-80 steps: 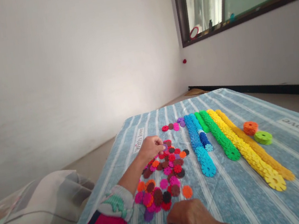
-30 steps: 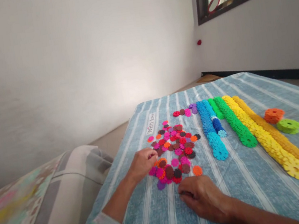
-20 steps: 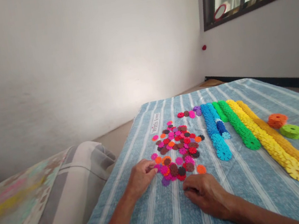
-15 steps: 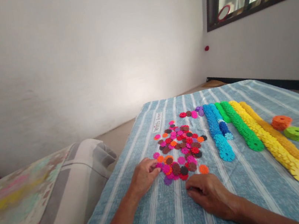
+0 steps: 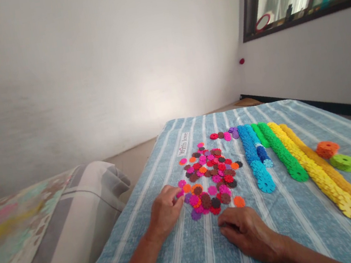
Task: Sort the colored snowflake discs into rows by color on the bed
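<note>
My left hand (image 5: pixel 165 210) is at the left edge of a loose pile of notched plastic discs (image 5: pixel 211 174). Its thumb and forefinger pinch a magenta disc (image 5: pixel 179 193). Pink, red, brown, black, orange and purple discs overlap in the pile. My right hand (image 5: pixel 246 231) rests on the striped cloth (image 5: pixel 193 252) just in front of the pile, its fingers curled closed. What is inside those fingers, if anything, is hidden. Near its knuckles lies a single orange disc (image 5: pixel 239 201).
Right of the pile, overlapping discs form long rows: blue (image 5: pixel 250 149), green (image 5: pixel 280 151), yellow (image 5: pixel 318 180) and amber (image 5: pixel 333 169). Farther right sit an orange stack (image 5: pixel 327 149) and a lime stack (image 5: pixel 344 162). A draped grey-striped cloth (image 5: pixel 67 226) is at the left.
My left hand has drawn back slightly leftward, with the magenta disc at its fingertips. My right hand has stayed nearly in place. The view has shifted a little.
</note>
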A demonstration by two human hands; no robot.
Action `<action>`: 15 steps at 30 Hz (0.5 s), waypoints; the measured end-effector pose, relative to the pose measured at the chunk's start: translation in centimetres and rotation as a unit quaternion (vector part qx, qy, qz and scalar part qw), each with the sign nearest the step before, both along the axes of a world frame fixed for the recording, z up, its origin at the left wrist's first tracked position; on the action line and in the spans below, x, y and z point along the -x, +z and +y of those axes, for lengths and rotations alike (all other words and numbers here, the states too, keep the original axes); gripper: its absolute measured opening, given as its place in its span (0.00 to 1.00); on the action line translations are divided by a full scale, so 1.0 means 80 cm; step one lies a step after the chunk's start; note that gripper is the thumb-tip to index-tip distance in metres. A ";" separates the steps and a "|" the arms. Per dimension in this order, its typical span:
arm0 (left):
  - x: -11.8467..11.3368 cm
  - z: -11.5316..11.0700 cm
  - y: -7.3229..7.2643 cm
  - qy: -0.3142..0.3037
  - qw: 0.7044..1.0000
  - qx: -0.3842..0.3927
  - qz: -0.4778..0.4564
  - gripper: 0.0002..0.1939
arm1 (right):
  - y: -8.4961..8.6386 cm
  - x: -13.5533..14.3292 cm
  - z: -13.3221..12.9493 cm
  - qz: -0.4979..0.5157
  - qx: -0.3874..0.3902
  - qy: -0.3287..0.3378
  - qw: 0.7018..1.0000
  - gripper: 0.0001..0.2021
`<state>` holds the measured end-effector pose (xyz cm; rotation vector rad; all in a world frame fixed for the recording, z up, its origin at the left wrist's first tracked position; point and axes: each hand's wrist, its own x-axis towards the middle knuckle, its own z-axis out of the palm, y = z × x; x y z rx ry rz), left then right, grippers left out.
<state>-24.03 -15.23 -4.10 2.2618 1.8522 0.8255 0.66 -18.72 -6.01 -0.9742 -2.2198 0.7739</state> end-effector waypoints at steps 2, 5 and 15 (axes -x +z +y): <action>-0.008 -0.005 0.005 -0.029 1.000 0.011 0.000 0.08 | 0.001 0.001 0.000 0.004 0.000 -0.002 1.000 0.06; -0.018 -0.011 0.010 -0.066 0.997 0.040 0.012 0.07 | 0.001 0.001 -0.001 0.006 -0.004 -0.006 1.000 0.06; -0.036 -0.010 -0.003 -0.080 0.995 0.029 0.057 0.08 | -0.002 0.002 0.002 0.002 -0.006 -0.006 1.000 0.05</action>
